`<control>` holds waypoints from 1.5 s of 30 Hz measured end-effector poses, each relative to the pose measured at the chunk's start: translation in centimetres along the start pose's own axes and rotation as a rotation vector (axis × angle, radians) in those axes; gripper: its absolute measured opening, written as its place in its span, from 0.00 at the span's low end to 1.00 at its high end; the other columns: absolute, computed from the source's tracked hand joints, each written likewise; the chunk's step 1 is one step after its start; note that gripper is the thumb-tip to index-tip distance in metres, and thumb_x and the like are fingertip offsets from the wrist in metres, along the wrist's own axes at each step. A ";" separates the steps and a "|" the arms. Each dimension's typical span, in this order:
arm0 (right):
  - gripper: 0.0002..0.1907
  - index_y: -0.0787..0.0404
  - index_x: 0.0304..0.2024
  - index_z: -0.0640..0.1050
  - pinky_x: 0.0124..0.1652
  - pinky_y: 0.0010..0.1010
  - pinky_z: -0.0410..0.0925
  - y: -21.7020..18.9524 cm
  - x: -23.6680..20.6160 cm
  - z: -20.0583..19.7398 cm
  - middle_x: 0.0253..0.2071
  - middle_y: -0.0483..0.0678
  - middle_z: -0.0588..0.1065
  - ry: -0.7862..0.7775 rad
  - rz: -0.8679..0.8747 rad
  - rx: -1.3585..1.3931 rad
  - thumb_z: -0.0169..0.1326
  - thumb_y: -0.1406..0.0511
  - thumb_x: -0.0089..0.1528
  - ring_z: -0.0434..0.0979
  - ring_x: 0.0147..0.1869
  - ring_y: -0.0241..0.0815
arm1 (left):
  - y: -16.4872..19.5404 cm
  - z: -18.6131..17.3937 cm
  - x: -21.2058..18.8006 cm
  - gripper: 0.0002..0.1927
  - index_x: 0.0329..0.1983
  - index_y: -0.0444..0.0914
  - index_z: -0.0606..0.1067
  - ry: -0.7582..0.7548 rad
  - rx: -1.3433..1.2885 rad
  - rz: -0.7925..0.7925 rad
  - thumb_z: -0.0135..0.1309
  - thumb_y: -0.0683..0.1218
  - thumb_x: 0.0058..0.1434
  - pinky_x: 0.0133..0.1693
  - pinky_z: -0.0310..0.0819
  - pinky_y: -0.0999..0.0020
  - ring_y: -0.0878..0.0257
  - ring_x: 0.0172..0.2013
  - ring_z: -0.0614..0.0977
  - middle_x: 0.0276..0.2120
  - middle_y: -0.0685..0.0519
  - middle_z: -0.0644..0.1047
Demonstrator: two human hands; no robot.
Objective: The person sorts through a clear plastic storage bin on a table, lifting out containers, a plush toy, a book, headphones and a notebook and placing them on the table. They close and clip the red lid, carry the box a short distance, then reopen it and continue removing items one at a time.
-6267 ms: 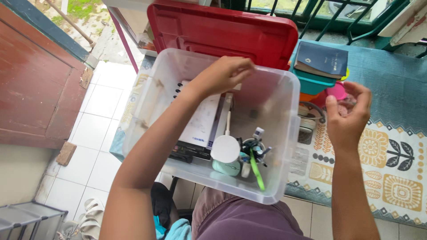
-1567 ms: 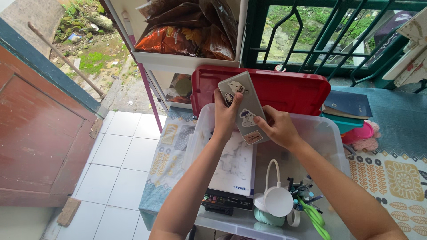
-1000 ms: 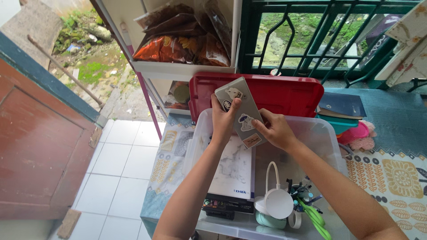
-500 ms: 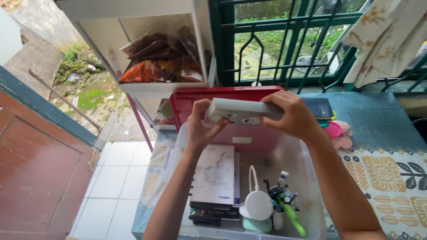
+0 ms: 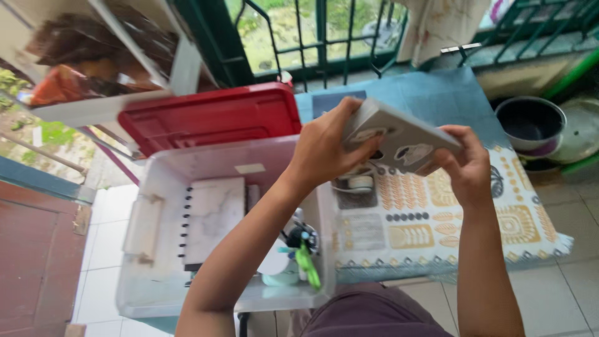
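you are at a home, out on a porch or by a back door. green metal bars (image 5: 312, 37) close off a window, and plants grow outside. the floor (image 5: 106, 206) has white tiles. a low table wears a cloth with yellow patterns (image 5: 424, 231). a dark cooking pot (image 5: 530, 125) sits on the ground. a white shelf (image 5: 106, 106) holds snack bags. a clear plastic box (image 5: 162, 187) with a red lid (image 5: 212, 118) holds a notebook and pens.
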State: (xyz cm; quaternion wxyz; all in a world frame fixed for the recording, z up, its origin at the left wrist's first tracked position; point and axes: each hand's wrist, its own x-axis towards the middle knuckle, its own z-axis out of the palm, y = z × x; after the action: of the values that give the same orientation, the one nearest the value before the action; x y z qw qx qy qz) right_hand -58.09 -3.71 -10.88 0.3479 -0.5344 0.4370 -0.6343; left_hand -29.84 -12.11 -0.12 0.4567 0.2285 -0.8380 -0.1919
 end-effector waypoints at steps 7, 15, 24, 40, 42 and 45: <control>0.25 0.66 0.63 0.67 0.50 0.32 0.75 7.8 -6.1 -8.4 0.52 0.50 0.76 0.248 0.293 0.159 0.55 0.58 0.70 0.79 0.52 0.40 | -1.8 14.3 2.4 0.27 0.51 0.36 0.73 -0.125 -0.019 -0.187 0.63 0.59 0.58 0.39 0.77 0.53 0.46 0.39 0.85 0.37 0.43 0.82; 0.25 0.65 0.63 0.69 0.44 0.27 0.73 14.2 -6.6 -13.2 0.50 0.49 0.77 0.588 0.542 0.034 0.59 0.62 0.68 0.78 0.50 0.35 | -8.8 27.9 -1.3 0.32 0.45 0.33 0.75 -0.465 0.300 -0.651 0.57 0.66 0.58 0.42 0.79 0.47 0.40 0.41 0.84 0.39 0.37 0.81; 0.22 0.69 0.61 0.73 0.38 0.23 0.71 19.1 -1.8 -15.7 0.45 0.48 0.80 0.401 0.583 -0.130 0.59 0.65 0.68 0.79 0.42 0.31 | -11.6 35.5 -8.2 0.32 0.45 0.30 0.82 -0.502 0.149 -1.237 0.55 0.63 0.57 0.55 0.74 0.52 0.39 0.51 0.81 0.47 0.31 0.80; 0.24 0.71 0.58 0.75 0.47 0.34 0.72 24.9 2.5 -11.7 0.46 0.58 0.81 0.364 0.445 -0.614 0.61 0.61 0.66 0.83 0.48 0.48 | -11.0 38.8 -10.4 0.24 0.53 0.32 0.73 -0.649 0.463 -1.078 0.58 0.51 0.58 0.49 0.77 0.48 0.45 0.52 0.80 0.52 0.38 0.73; 0.24 0.69 0.57 0.76 0.50 0.37 0.72 24.9 2.6 -10.4 0.47 0.59 0.81 0.365 0.462 -0.667 0.61 0.58 0.65 0.83 0.50 0.52 | -11.2 38.9 -10.7 0.26 0.52 0.32 0.73 -0.667 0.480 -1.074 0.59 0.52 0.56 0.48 0.77 0.47 0.43 0.53 0.78 0.52 0.38 0.72; 0.24 0.68 0.56 0.78 0.54 0.42 0.70 24.5 2.9 -9.0 0.49 0.61 0.79 0.339 0.401 -0.806 0.63 0.56 0.65 0.80 0.53 0.57 | -11.9 38.8 -11.3 0.24 0.52 0.32 0.74 -0.650 0.531 -1.062 0.59 0.51 0.57 0.47 0.77 0.46 0.42 0.52 0.77 0.53 0.38 0.72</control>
State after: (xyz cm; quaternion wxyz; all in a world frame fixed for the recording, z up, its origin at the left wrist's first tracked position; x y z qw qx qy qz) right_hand -68.14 -13.94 -32.89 0.1521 -0.4211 0.7931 -0.4129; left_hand -55.08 -11.24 -33.87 -0.0465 0.6443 -0.7257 -0.2368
